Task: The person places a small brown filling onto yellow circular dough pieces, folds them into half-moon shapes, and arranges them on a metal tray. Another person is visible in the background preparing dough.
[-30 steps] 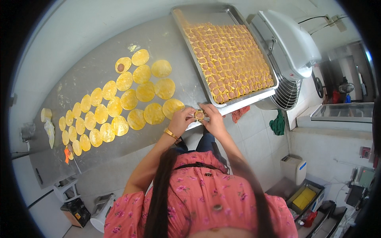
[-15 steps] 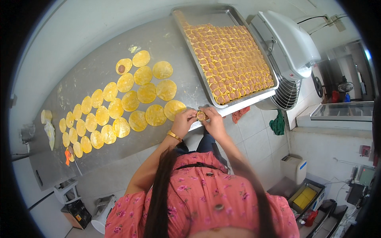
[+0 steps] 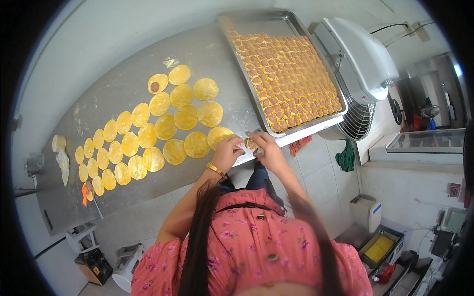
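My right hand (image 3: 269,149) grips a small open-topped dumpling (image 3: 251,144), a yellow wrapper around a brown filling, at the table's near edge. Its fingers and thumb pinch the dumpling from the right. My left hand (image 3: 227,154) is just left of the dumpling, fingers bent and apart, with a small gap between; I see nothing in it. Round yellow wrappers (image 3: 186,116) lie in rows on the metal table (image 3: 118,84). One wrapper (image 3: 158,79) at the far side carries a brown lump of filling (image 3: 155,87). Beyond my hands, a metal tray (image 3: 257,111) holds many closely packed dumplings (image 3: 286,81).
A white mixer (image 3: 358,56) with a wire guard (image 3: 356,118) stands right of the tray. At the table's left end are a pale yellow block (image 3: 59,143), a plastic bag (image 3: 63,165) and an orange item (image 3: 84,194). A green cloth (image 3: 345,157) hangs at the right.
My left fingers have come away from the dumpling, leaving a gap, while my right hand keeps it. The whole view has shifted slightly; wrappers and tray look unmoved.
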Demonstrator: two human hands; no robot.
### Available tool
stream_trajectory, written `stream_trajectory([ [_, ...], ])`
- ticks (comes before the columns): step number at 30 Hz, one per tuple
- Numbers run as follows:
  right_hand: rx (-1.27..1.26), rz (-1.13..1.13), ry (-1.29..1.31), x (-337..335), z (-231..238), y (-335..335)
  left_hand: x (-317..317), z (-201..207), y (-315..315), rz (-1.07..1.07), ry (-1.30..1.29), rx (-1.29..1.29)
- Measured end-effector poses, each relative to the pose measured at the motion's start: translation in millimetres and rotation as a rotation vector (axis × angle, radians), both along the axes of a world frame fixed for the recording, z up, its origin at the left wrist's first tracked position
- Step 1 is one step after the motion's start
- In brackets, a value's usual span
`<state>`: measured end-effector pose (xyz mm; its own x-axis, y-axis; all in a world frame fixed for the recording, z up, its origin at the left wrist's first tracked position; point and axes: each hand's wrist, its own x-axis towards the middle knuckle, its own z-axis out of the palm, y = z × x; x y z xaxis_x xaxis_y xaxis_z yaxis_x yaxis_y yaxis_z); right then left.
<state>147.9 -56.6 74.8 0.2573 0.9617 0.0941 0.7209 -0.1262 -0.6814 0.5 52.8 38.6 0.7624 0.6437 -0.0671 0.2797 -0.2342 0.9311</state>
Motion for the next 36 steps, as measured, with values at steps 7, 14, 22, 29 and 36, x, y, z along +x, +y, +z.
stream_trajectory([
  [7,0.015,0.161,-0.093,-1.6,-8.9,6.2,-6.3,-0.4,1.8,0.009,0.037,0.025],
  [14,-0.026,0.186,0.166,44.9,28.4,21.9,-13.1,26.0,22.8,0.14,0.057,-0.212],
  [22,0.002,-0.105,0.216,262.5,91.8,158.8,-6.9,54.9,27.8,0.431,0.075,-0.123],
  [29,-0.03,0.072,0.01,378.1,37.5,321.7,0.0,63.1,-12.0,0.785,0.087,-0.175],
  [36,-0.179,0.346,-0.165,386.3,-20.7,377.9,8.2,69.4,-69.6,1.005,0.165,-0.185],
])
